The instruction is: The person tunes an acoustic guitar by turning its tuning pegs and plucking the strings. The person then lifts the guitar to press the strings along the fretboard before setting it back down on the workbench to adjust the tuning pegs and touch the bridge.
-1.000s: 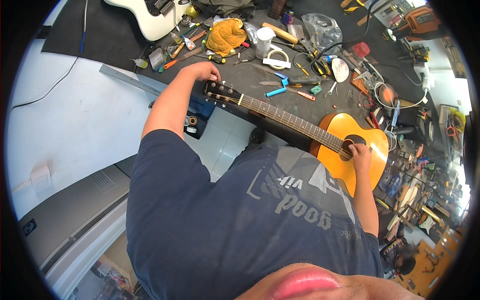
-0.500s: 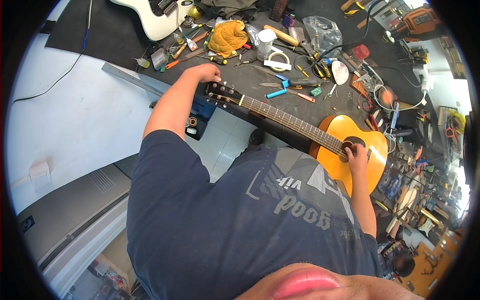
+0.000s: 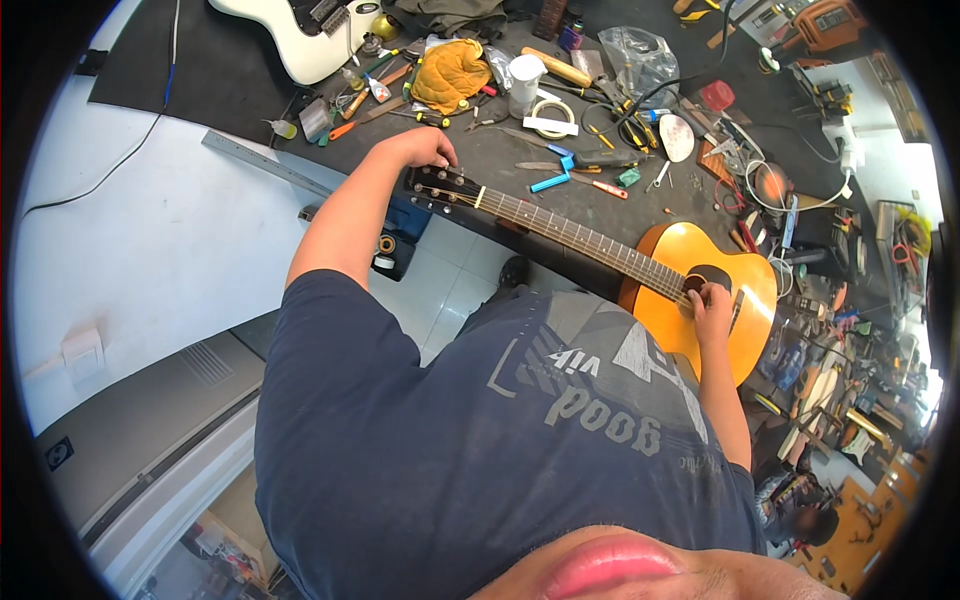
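An acoustic guitar [image 3: 740, 270] with a golden-orange top lies at a slant in front of me, its body to the right and its dark headstock [image 3: 432, 182] to the left. My left hand [image 3: 428, 149] reaches over the far side of the headstock. Its bent fingers are closed at a tuning peg there, and the grip is partly hidden. At the sound hole, my right hand [image 3: 713, 312] has its fingers drawn together against the strings. Whether anything is between those fingers cannot be seen. The neck [image 3: 570, 232] stretches between my two hands.
The dark workbench [image 3: 480, 235] runs beyond the guitar. On it lie a yellow cloth [image 3: 450, 75], a blue string winder [image 3: 556, 175], a white cup [image 3: 526, 82], a tape roll [image 3: 549, 113] and several tools. A white electric guitar [image 3: 300, 40] rests at the back left.
My left hand has shifted slightly right along the far edge of the headstock, its fingers lower at the pegs. My right hand stays near the sound hole, with only a small movement.
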